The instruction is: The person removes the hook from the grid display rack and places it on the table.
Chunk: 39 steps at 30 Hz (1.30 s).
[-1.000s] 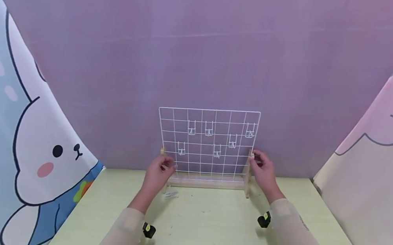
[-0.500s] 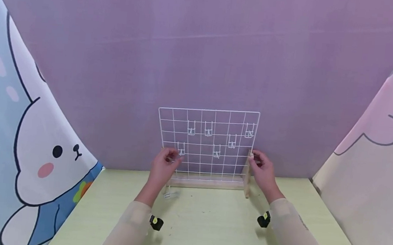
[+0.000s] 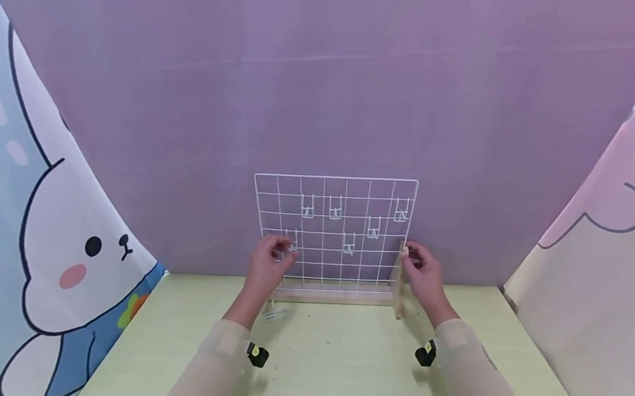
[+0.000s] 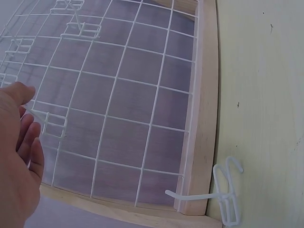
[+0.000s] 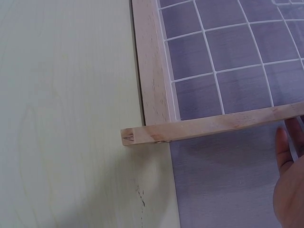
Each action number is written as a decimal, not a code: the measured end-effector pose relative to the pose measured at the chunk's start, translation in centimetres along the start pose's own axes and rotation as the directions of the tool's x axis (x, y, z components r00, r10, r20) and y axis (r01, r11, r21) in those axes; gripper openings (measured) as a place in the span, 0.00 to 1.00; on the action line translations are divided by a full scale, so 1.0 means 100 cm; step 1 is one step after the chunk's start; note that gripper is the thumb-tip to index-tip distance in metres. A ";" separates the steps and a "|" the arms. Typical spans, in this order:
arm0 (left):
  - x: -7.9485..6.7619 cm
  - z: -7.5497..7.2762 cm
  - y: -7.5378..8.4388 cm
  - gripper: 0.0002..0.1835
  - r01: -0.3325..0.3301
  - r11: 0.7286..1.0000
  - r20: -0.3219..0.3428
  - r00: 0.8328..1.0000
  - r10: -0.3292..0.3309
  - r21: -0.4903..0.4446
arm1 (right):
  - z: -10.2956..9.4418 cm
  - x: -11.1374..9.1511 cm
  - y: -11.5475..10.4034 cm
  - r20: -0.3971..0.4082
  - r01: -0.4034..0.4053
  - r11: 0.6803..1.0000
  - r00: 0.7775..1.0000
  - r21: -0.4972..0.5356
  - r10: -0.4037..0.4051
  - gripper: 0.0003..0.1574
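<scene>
A white wire grid panel [image 3: 334, 266] stands upright in a wooden stand [image 3: 336, 297] at the table's back. Several white wire hooks hang on it, among them one hook [image 3: 349, 246] near the middle. My left hand [image 3: 266, 271] is at the panel's lower left and appears to pinch the prong of a hook [image 4: 55, 124] there; the exact contact is partly hidden. My right hand [image 3: 426, 277] grips the stand's right side post [image 5: 228, 121] near its top, with some fingers out of view. A loose hook [image 4: 228, 192] lies by the stand's left foot.
The pale yellow table [image 3: 347, 366] carries a few small dark marks. A purple backdrop [image 3: 340, 79] rises close behind the panel. A rabbit-printed side wall [image 3: 79, 226] stands at the left, and a pink and cream one [image 3: 601, 295] at the right.
My left hand has moved up and slightly right, from the panel's lower left edge to the hook there. The right hand has stayed at the side post.
</scene>
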<state>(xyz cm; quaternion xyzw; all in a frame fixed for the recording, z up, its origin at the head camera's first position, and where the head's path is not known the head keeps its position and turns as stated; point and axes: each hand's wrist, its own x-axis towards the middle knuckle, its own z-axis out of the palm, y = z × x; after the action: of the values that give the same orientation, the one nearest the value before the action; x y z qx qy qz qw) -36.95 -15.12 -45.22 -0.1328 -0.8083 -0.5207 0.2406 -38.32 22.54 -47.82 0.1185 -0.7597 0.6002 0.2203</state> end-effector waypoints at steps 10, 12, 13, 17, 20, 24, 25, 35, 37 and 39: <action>0.001 0.001 -0.002 0.11 -0.002 1.000 -0.007 1.000 0.002 0.007 | 0.001 0.001 -0.001 -0.007 0.006 1.000 1.000 0.000 -0.006 0.20; 0.000 0.001 -0.002 0.09 -0.003 1.000 -0.009 1.000 0.003 0.003 | 0.001 0.000 -0.002 -0.008 0.009 1.000 1.000 0.001 -0.009 0.20; 0.000 0.001 -0.002 0.09 -0.003 1.000 -0.012 1.000 0.003 0.001 | 0.001 0.000 -0.002 -0.007 0.009 1.000 1.000 0.002 -0.009 0.20; -0.001 0.001 -0.002 0.07 0.005 1.000 -0.024 1.000 -0.005 -0.001 | 0.001 0.002 0.003 -0.003 0.003 1.000 1.000 0.009 -0.003 0.20; -0.001 0.001 -0.002 0.06 0.011 1.000 -0.033 0.999 -0.011 -0.007 | 0.001 0.006 0.017 -0.006 -0.004 1.000 1.000 0.006 0.004 0.20; 0.000 0.002 -0.002 0.06 0.013 1.000 -0.039 0.999 -0.014 -0.016 | 0.001 0.010 0.034 -0.016 -0.002 1.000 1.000 -0.010 0.002 0.21; 0.000 0.002 -0.002 0.06 0.014 1.000 -0.040 0.999 -0.015 -0.017 | 0.001 0.011 0.035 -0.020 -0.003 1.000 1.000 -0.010 0.003 0.21; 0.004 0.000 -0.003 0.04 -0.059 0.998 -0.090 0.994 0.058 -0.011 | 0.000 0.009 0.037 -0.031 0.019 1.000 0.999 0.017 -0.018 0.20; 0.005 -0.001 -0.001 0.05 -0.083 0.996 -0.106 0.991 0.080 -0.019 | 0.001 0.009 0.037 -0.031 0.019 1.000 0.999 0.012 -0.019 0.20; 0.006 -0.002 0.000 0.04 -0.098 0.995 -0.122 0.988 0.094 -0.022 | 0.001 0.009 0.036 -0.028 0.016 1.000 0.999 0.001 -0.016 0.20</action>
<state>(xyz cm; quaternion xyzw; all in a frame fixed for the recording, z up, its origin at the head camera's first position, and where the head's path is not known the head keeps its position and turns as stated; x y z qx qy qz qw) -37.42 -15.32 -44.87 -0.1431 -0.7778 -0.5266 0.3119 -40.71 23.43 -50.53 0.1163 -0.7553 0.6003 0.2360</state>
